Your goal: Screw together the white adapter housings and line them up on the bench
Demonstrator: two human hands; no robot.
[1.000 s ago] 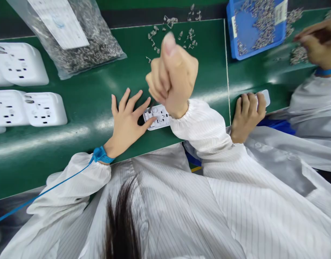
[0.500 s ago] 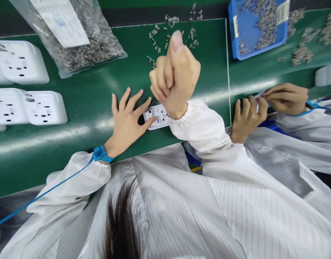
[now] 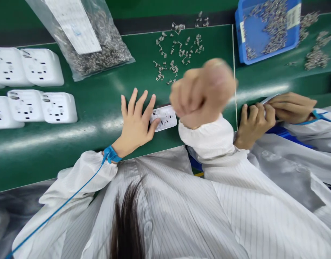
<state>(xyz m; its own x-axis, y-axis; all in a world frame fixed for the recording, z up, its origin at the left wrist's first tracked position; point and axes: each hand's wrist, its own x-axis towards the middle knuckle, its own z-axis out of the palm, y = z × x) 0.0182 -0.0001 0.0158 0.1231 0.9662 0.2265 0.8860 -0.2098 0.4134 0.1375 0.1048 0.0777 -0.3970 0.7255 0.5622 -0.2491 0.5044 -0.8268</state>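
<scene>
The casing [image 3: 167, 118] is white, a rounded rectangle with small dark slots and moulded detail on its upward face. It lies flat near the frame's centre, its long side nearly level, right end slightly higher, left end partly covered.

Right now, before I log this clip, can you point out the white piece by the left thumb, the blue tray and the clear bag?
White piece [image 3: 167, 118]: head view, on its exposed upper face.
Blue tray [image 3: 254, 35]: head view, on its bare floor.
Clear bag [image 3: 108, 48]: head view, on its lower part.

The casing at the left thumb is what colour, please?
The casing is white; head view shows it.
</scene>
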